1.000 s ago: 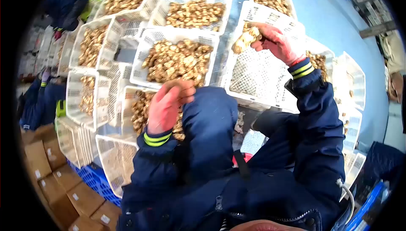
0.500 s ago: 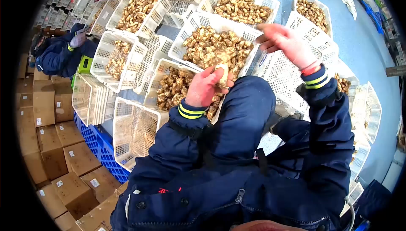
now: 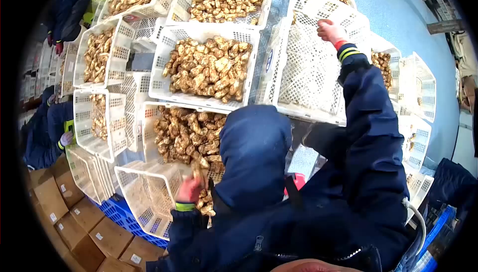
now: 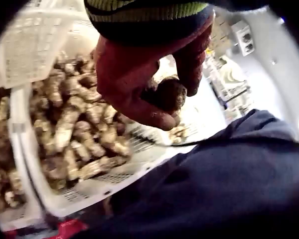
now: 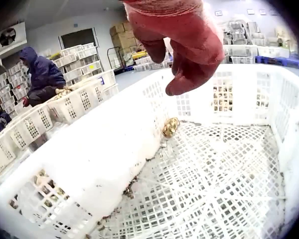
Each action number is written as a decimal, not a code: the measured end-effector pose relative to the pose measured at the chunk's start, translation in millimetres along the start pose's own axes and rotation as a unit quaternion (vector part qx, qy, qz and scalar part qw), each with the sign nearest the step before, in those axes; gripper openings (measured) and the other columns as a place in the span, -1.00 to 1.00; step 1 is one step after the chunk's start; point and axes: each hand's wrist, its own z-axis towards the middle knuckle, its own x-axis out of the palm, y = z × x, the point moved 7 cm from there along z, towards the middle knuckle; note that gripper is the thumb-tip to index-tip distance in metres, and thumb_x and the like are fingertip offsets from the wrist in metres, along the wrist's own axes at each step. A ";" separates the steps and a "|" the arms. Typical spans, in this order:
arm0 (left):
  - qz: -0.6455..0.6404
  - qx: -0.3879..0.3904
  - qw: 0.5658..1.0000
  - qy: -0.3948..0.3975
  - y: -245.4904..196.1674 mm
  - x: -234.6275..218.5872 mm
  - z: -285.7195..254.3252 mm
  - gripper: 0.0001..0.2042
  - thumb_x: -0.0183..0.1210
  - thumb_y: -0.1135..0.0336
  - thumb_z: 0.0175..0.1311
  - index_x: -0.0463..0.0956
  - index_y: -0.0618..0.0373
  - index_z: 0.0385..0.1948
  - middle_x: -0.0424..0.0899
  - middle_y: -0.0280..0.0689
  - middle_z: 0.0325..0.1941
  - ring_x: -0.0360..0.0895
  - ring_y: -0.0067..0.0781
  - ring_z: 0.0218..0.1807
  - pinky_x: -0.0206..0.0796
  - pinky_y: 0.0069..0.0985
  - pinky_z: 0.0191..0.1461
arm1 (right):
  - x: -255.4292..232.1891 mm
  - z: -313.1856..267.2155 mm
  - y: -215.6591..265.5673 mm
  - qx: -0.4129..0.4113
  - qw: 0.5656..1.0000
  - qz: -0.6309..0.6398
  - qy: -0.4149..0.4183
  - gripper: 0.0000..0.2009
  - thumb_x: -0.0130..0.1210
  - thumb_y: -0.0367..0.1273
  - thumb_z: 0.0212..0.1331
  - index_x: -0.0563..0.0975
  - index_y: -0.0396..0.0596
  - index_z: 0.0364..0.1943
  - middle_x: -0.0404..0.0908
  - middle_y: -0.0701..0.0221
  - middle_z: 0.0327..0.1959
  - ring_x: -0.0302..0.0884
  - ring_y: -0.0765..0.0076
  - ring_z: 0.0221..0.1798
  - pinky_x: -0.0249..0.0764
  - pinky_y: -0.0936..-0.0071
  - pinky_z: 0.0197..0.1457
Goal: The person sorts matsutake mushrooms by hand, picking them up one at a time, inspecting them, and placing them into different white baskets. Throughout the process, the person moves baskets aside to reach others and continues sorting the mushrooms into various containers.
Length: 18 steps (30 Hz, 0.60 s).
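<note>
Knobbly brown root pieces (image 3: 211, 68) fill a white crate in front of the knee. My left hand (image 3: 190, 190), low beside the knee, grips a root piece (image 4: 171, 94) between thumb and fingers, over the near crate of roots (image 3: 186, 135). The right hand (image 3: 332, 32) hangs above a white crate (image 5: 214, 164) at right, its fingers (image 5: 194, 62) loosely bent with nothing in them. Inside that crate one small root piece (image 5: 171, 127) lies against the side wall.
More crates with roots (image 3: 229, 3) stand behind and to both sides. A person in dark clothing (image 5: 40, 74) crouches beyond the crates. Cardboard boxes (image 3: 104, 232) and a blue plastic pallet (image 3: 132, 217) are at lower left.
The right hand has let go of the root piece it held a second ago and now hangs over the right crate. My left hand has moved down toward the near crate.
</note>
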 end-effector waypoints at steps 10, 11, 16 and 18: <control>-0.153 -0.373 0.875 -0.269 224.7 -133.5 -133.1 -0.74 -0.10 0.18 0.20 0.42 0.04 -0.16 0.51 -0.39 -0.32 0.46 -0.40 -0.35 0.37 -0.48 -0.34 | 77.3 86.7 -13.3 -0.188 0.872 -0.435 -0.124 -0.60 -0.15 -0.35 -0.02 0.31 0.02 0.00 0.37 0.14 -0.04 0.31 0.07 0.04 0.29 0.26 0.05; -0.065 -0.390 0.879 -0.267 232.3 -148.8 -135.5 -0.72 -0.09 0.14 0.19 0.41 0.03 -0.15 0.48 -0.40 -0.34 0.45 -0.38 -0.32 0.36 -0.48 -0.25 | 84.0 97.5 -21.9 -0.223 0.858 -0.447 -0.117 -0.62 -0.15 -0.38 0.00 0.31 0.04 0.00 0.36 0.19 -0.04 0.31 0.10 0.04 0.30 0.29 0.04; -0.057 -0.155 0.929 -0.332 134.4 -120.8 -74.2 -0.73 -0.04 0.14 0.19 0.40 0.08 -0.19 0.49 -0.34 -0.31 0.45 -0.44 -0.30 0.32 -0.47 -0.27 | 72.8 137.0 -63.2 -0.226 0.852 -0.450 -0.145 -0.57 -0.12 -0.40 0.00 0.26 0.08 0.06 0.44 0.26 -0.10 0.41 0.13 -0.07 0.33 0.32 -0.02; -0.122 -0.113 0.942 -0.290 112.6 -112.4 -46.9 -0.70 -0.01 0.18 0.19 0.37 0.16 -0.13 0.51 -0.30 -0.25 0.46 -0.44 -0.28 0.35 -0.48 -0.22 | 68.9 115.4 -41.5 -0.180 0.883 -0.414 -0.127 -0.59 -0.11 -0.38 0.00 0.32 0.03 0.04 0.48 0.17 -0.15 0.41 0.06 -0.09 0.31 0.29 -0.02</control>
